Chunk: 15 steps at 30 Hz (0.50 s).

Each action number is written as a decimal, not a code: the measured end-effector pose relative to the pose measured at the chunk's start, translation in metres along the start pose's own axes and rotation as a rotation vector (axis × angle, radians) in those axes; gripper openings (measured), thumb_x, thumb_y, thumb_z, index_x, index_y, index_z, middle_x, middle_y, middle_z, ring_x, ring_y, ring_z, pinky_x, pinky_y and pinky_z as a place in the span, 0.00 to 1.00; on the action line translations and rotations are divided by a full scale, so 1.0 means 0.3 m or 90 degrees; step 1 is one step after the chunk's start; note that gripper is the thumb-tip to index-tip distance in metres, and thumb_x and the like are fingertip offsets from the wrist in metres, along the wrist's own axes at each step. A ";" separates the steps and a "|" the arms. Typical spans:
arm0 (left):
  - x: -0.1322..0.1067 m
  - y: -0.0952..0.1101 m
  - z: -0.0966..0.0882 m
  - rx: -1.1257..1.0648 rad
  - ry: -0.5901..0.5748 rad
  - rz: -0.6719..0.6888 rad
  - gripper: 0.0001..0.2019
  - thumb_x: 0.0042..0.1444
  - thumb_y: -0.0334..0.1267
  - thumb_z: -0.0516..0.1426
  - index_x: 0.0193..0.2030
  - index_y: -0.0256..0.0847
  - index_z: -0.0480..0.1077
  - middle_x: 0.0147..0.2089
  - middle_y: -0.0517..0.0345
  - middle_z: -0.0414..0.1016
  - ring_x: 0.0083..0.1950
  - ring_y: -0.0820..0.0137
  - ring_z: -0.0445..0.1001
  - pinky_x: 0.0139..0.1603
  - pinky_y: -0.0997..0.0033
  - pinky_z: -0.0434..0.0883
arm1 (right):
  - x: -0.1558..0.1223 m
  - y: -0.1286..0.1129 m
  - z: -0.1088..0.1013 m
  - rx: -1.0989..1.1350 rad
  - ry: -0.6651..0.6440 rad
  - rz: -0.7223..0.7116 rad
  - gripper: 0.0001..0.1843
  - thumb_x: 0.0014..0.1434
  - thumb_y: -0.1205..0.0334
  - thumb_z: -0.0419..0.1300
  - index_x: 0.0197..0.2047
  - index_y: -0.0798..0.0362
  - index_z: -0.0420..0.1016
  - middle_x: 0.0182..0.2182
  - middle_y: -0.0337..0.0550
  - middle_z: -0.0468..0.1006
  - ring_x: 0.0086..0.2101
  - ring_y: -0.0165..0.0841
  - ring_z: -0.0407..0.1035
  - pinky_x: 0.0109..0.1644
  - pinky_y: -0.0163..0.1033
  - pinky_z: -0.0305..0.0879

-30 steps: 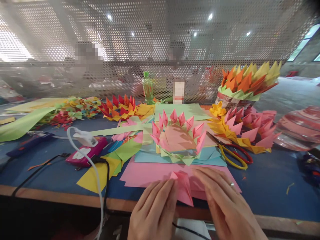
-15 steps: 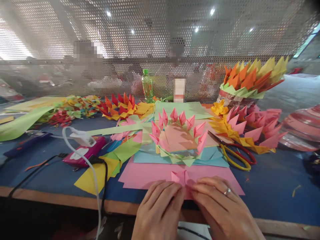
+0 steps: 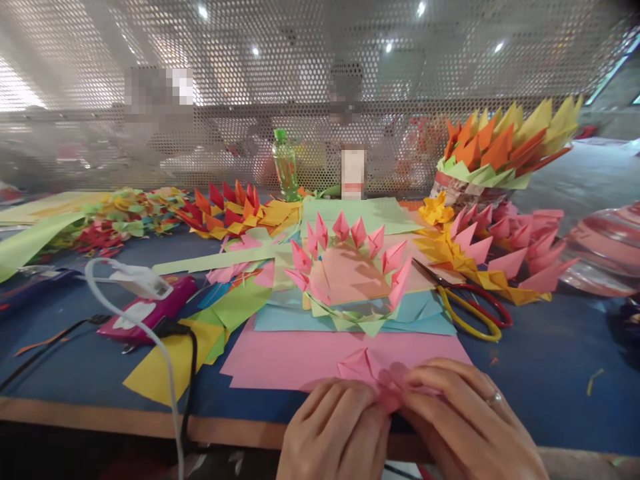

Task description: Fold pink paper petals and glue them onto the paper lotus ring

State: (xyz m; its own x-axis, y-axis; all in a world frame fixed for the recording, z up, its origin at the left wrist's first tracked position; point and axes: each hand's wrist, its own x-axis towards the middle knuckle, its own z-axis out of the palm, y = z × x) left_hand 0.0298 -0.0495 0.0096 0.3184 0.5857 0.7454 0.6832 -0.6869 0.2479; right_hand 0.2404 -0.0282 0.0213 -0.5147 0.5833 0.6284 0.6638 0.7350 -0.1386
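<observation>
Head view: a small pink fold (image 3: 367, 370) sits at the near table edge, on top of a pink sheet (image 3: 300, 353). Left hand (image 3: 335, 433) and right hand (image 3: 465, 427) meet at the fold, fingertips pinching it from either side; both hands are closed on the paper, the thumbs hidden beneath. A ring shows on the right hand.

Just beyond the sheet: a paper ring (image 3: 350, 267) of pink upright points with pale green points at its base, resting on blue and peach sheets. Scissors (image 3: 470, 307) with red and yellow handles lie to its right, blades pointing toward the ring. Right of those, a heap of pink and yellow folded units (image 3: 500, 247), and behind it a finished crown (image 3: 505, 153) in orange, yellow and green.

Left side: a yellow sheet (image 3: 160, 373), a magenta device (image 3: 150, 313) with white and black cables, more folded units in red and orange (image 3: 235, 210). A green bottle (image 3: 284, 163) stands at the perforated screen (image 3: 320, 80).
</observation>
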 end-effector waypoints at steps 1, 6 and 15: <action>0.001 0.000 -0.001 -0.002 -0.011 -0.016 0.08 0.60 0.21 0.57 0.40 0.36 0.74 0.36 0.55 0.81 0.34 0.69 0.79 0.41 0.70 0.75 | -0.004 0.006 -0.002 -0.001 -0.003 0.007 0.10 0.68 0.67 0.58 0.44 0.47 0.81 0.40 0.38 0.84 0.43 0.31 0.77 0.51 0.33 0.71; 0.000 -0.029 -0.031 -0.084 -0.120 -0.089 0.07 0.64 0.26 0.57 0.44 0.40 0.75 0.42 0.54 0.79 0.39 0.69 0.78 0.41 0.72 0.75 | -0.030 0.029 -0.012 0.004 -0.052 0.007 0.10 0.68 0.64 0.59 0.48 0.44 0.81 0.47 0.37 0.84 0.48 0.34 0.76 0.52 0.36 0.73; 0.031 -0.040 -0.034 -0.149 -0.167 -0.142 0.05 0.63 0.28 0.61 0.42 0.42 0.74 0.41 0.58 0.78 0.39 0.71 0.75 0.41 0.73 0.74 | -0.009 0.037 -0.015 0.076 -0.051 0.055 0.07 0.66 0.64 0.64 0.45 0.42 0.80 0.45 0.31 0.83 0.49 0.30 0.74 0.54 0.31 0.71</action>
State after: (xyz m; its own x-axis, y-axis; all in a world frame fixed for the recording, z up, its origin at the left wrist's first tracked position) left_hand 0.0178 -0.0403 0.0198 0.3568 0.8007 0.4812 0.5962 -0.5918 0.5425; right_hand 0.2515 -0.0231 0.0215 -0.5029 0.6681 0.5484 0.6406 0.7140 -0.2824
